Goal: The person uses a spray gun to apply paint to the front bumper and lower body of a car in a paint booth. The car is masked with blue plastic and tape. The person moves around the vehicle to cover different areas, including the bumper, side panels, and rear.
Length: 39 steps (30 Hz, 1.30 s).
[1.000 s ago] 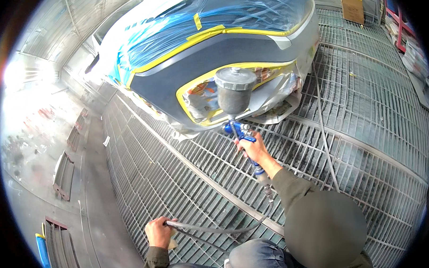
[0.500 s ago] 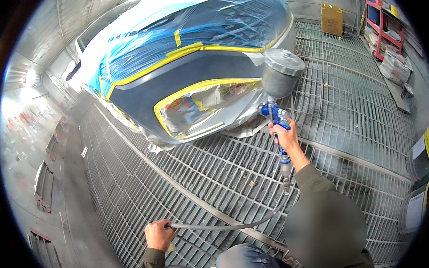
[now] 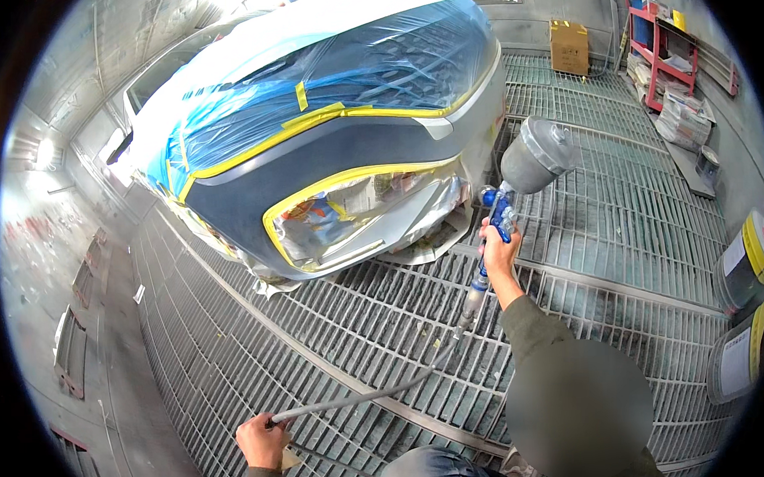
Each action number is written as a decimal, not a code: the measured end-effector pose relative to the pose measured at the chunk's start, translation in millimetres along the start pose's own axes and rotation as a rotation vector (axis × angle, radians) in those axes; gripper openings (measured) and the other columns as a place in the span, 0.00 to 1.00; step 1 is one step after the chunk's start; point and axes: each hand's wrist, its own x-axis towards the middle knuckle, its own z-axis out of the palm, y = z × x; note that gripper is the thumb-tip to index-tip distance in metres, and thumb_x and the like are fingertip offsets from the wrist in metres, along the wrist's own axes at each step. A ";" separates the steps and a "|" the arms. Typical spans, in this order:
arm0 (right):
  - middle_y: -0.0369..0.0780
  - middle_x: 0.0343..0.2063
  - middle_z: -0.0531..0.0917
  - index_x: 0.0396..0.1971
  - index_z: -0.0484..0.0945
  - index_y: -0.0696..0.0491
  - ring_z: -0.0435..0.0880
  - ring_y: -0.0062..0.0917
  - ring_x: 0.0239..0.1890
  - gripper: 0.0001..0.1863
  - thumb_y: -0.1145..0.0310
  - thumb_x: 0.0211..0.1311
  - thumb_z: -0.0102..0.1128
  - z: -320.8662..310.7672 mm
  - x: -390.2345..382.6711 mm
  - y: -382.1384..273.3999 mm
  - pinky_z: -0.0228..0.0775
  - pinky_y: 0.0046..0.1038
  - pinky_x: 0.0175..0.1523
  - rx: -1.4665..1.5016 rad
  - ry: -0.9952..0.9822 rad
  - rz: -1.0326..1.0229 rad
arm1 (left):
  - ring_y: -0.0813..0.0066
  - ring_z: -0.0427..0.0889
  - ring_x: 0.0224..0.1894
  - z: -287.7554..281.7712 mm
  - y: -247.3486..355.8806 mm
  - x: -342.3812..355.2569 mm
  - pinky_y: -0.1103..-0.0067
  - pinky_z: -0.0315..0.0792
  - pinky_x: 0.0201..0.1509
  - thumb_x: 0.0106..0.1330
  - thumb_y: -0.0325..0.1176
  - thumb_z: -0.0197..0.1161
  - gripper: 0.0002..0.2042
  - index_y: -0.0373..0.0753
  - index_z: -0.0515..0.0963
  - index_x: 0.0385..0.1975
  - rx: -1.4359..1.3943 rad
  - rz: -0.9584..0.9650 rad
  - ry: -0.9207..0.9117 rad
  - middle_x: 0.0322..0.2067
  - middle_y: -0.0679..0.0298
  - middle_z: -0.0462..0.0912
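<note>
Before me is a car bumper [image 3: 229,210] in dark grey, edged with yellow masking tape, with blue plastic film [image 3: 376,62] above and paper masking [image 3: 314,224] in its opening. My right hand [image 3: 500,255] grips a blue spray gun [image 3: 503,213] whose grey metal cup [image 3: 526,158] leans to the right, beside the bumper's right end, not touching it. At the lower left, my left hand [image 3: 263,440] is closed round a grey hose [image 3: 362,395] that runs up to the gun's handle. A blurred round patch hides part of the lower right.
A grated floor [image 3: 618,247] surrounds the car. A cardboard box [image 3: 569,47] stands at the back, near a red rack [image 3: 658,61] with bundled paper [image 3: 681,123]. Two buckets [image 3: 735,356] sit at the right edge. Metal parts [image 3: 70,350] lie along the left wall.
The spray gun has moved to the right, away from the front of the bumper's opening, and its cup now leans right. My left hand sits slightly lower and farther left. The view has shifted.
</note>
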 end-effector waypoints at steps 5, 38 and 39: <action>0.35 0.24 0.80 0.32 0.79 0.56 0.77 0.16 0.23 0.07 0.77 0.53 0.54 21.3 -31.0 -7.7 0.64 0.19 0.19 0.103 -0.268 0.048 | 0.54 0.81 0.24 0.6 -10.6 -2.9 0.67 0.72 0.29 0.44 0.34 0.75 0.12 0.35 0.85 0.26 -0.009 0.033 0.006 0.19 0.53 0.81; 0.37 0.20 0.79 0.29 0.79 0.58 0.74 0.16 0.18 0.07 0.70 0.59 0.57 70.2 21.8 -201.4 0.64 0.18 0.16 -0.426 -0.548 0.103 | 0.56 0.83 0.27 12.0 8.7 31.9 0.68 0.76 0.32 0.43 0.33 0.75 0.12 0.39 0.86 0.29 -0.361 0.080 -0.093 0.23 0.55 0.83; 0.37 0.19 0.79 0.28 0.78 0.58 0.74 0.16 0.17 0.07 0.70 0.58 0.57 67.1 28.9 -206.6 0.64 0.18 0.16 -0.493 -0.498 0.054 | 0.56 0.83 0.27 9.9 6.8 32.4 0.68 0.76 0.32 0.43 0.33 0.75 0.12 0.39 0.86 0.29 -0.342 0.065 -0.081 0.23 0.55 0.83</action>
